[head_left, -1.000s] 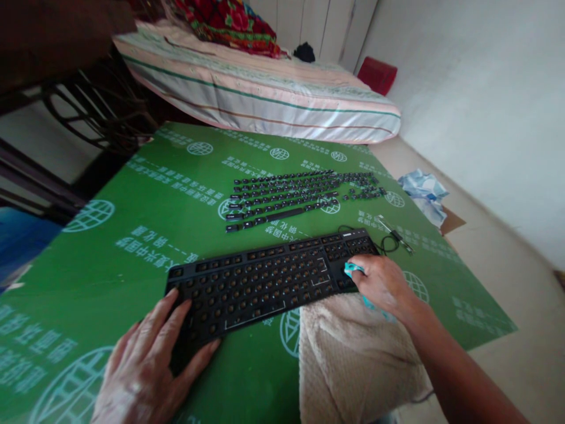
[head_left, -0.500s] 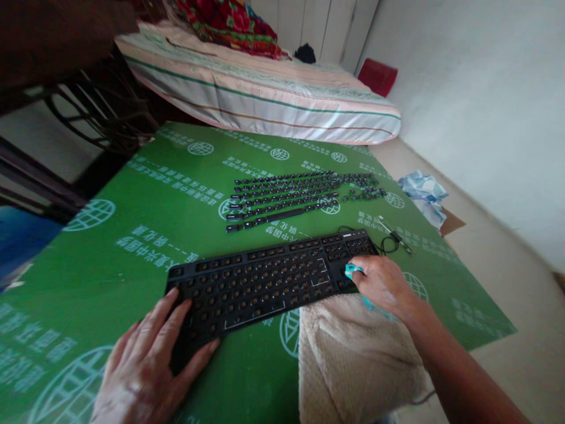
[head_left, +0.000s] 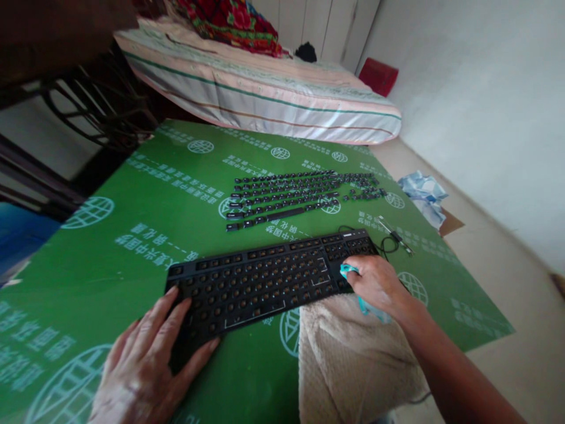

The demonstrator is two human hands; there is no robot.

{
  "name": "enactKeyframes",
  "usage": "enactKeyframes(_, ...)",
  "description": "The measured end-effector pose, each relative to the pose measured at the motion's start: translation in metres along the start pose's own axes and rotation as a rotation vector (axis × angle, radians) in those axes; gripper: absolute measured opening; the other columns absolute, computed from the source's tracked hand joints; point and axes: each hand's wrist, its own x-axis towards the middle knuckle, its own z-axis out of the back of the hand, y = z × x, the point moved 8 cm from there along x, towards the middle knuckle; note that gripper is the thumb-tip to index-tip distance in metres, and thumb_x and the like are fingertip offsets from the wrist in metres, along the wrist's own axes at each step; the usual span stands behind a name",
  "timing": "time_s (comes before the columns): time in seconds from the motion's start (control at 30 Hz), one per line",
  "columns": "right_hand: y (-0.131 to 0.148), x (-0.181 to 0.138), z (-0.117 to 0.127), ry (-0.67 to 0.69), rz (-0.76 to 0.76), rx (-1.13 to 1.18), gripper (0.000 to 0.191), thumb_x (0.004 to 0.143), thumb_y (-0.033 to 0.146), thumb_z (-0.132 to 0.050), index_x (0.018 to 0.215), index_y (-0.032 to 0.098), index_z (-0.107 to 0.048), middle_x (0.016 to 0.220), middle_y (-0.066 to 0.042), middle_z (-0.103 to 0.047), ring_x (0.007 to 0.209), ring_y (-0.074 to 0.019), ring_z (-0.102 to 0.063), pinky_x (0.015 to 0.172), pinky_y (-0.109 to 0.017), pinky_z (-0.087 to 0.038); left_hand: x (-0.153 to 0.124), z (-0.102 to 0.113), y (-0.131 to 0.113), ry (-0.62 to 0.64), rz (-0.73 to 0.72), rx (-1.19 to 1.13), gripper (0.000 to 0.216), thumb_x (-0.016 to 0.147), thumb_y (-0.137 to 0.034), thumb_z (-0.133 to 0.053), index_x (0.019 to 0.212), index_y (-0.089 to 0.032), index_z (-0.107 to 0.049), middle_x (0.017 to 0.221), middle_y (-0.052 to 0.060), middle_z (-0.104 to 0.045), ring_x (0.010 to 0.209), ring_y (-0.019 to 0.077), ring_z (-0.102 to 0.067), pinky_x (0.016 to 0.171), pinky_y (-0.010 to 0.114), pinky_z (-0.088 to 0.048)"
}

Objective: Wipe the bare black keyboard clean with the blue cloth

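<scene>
A black keyboard (head_left: 260, 282) with its keycaps off lies at a slant on the green tabletop. My left hand (head_left: 141, 359) grips its left end, fingertips on the top face and thumb along the near edge. Over the keyboard's right part, my right hand (head_left: 375, 282) is closed on a teal cloth (head_left: 348, 269). A bit of that cloth peeks out by the fingertips and more hangs below the palm. Beneath the right hand, a beige towel (head_left: 348, 359) drapes over the near table edge. Loose black keycaps (head_left: 282, 200) stand in rows beyond the keyboard.
A slim tool (head_left: 395, 235) and the black cable (head_left: 388, 244) lie right of the keyboard. A bed (head_left: 265, 112) borders the far side of the green table (head_left: 154, 200). Crumpled blue-white plastic (head_left: 422, 191) rests on the floor at right, near a white wall.
My right hand has shifted slightly left over the keyboard with the teal cloth. My left hand, the keyboard and the keycaps stay where they were.
</scene>
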Motion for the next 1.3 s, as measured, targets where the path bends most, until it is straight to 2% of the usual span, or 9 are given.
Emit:
enactKeyframes(0.13,0.003,-0.001,0.0,0.036,0.034,-0.027,0.024,0.078,0.018,-0.048,0.077,0.023,-0.071,0.073,-0.003,-0.072,0.069,-0.0157,-0.063,0.059,-0.025,-0.034,0.0,-0.003,0.001,0.014,0.005,0.001,0.065,0.085,-0.057,-0.031,0.137,-0.017,-0.036,0.143,0.014,-0.042,0.119,0.0333,-0.051,0.102,0.05,-0.038)
enactKeyframes(0.3,0.002,0.002,0.002,-0.004,0.022,-0.011,0.03,0.079,0.018,-0.048,0.095,0.024,-0.072,0.086,-0.003,-0.074,0.078,-0.0159,-0.065,0.065,-0.024,-0.037,0.0,-0.001,-0.001,-0.006,-0.013,0.009,0.064,0.086,-0.057,-0.029,0.135,-0.016,-0.038,0.141,0.016,-0.044,0.116,0.0333,-0.053,0.101,0.05,-0.04)
enactKeyframes(0.47,0.001,0.003,-0.001,0.018,0.042,-0.03,0.025,0.078,0.019,-0.049,0.085,0.024,-0.073,0.08,-0.003,-0.074,0.075,-0.017,-0.065,0.063,-0.024,-0.037,0.0,-0.001,-0.002,-0.006,-0.012,0.007,0.065,0.086,-0.057,-0.029,0.136,-0.017,-0.037,0.142,0.016,-0.043,0.117,0.033,-0.052,0.1,0.05,-0.04)
enactKeyframes(0.63,-0.004,0.003,0.005,-0.027,0.013,-0.048,0.031,0.08,0.018,-0.048,0.098,0.024,-0.072,0.092,-0.005,-0.074,0.083,-0.0179,-0.066,0.066,-0.025,-0.038,0.0,0.0,-0.001,-0.015,0.003,0.011,0.064,0.086,-0.057,-0.028,0.135,-0.017,-0.038,0.141,0.016,-0.044,0.116,0.033,-0.053,0.1,0.05,-0.04)
enactKeyframes(0.83,-0.005,-0.001,0.002,0.02,-0.005,-0.108,0.023,0.079,0.018,-0.049,0.079,0.024,-0.072,0.076,-0.004,-0.073,0.072,-0.0176,-0.064,0.061,-0.025,-0.035,0.001,-0.001,-0.002,-0.003,0.002,0.001,0.064,0.086,-0.058,-0.027,0.134,-0.017,-0.038,0.141,0.015,-0.044,0.117,0.033,-0.053,0.1,0.051,-0.04)
enactKeyframes(1.0,-0.005,0.0,0.005,-0.006,-0.004,-0.063,0.024,0.079,0.018,-0.049,0.085,0.025,-0.071,0.079,-0.002,-0.073,0.074,-0.0161,-0.064,0.061,-0.024,-0.034,0.001,-0.002,0.0,-0.002,0.022,-0.019,0.065,0.085,-0.058,-0.029,0.136,-0.019,-0.037,0.142,0.014,-0.044,0.118,0.0326,-0.052,0.101,0.051,-0.039)
enactKeyframes(1.13,-0.007,0.0,0.003,0.016,0.001,-0.078,0.023,0.079,0.019,-0.048,0.079,0.024,-0.071,0.074,-0.002,-0.072,0.07,-0.0159,-0.063,0.059,-0.025,-0.033,0.001,-0.002,0.001,0.031,0.036,-0.038,0.064,0.085,-0.057,-0.031,0.137,-0.02,-0.035,0.143,0.014,-0.043,0.12,0.0331,-0.051,0.103,0.052,-0.038)
enactKeyframes(1.3,-0.009,-0.001,0.007,-0.038,-0.026,-0.045,0.027,0.082,0.021,-0.048,0.094,0.025,-0.071,0.086,-0.004,-0.074,0.076,-0.017,-0.064,0.063,-0.025,-0.036,0.0,-0.003,0.002,0.053,0.043,-0.03,0.063,0.085,-0.056,-0.032,0.137,-0.02,-0.034,0.144,0.015,-0.042,0.122,0.0339,-0.05,0.103,0.053,-0.038)
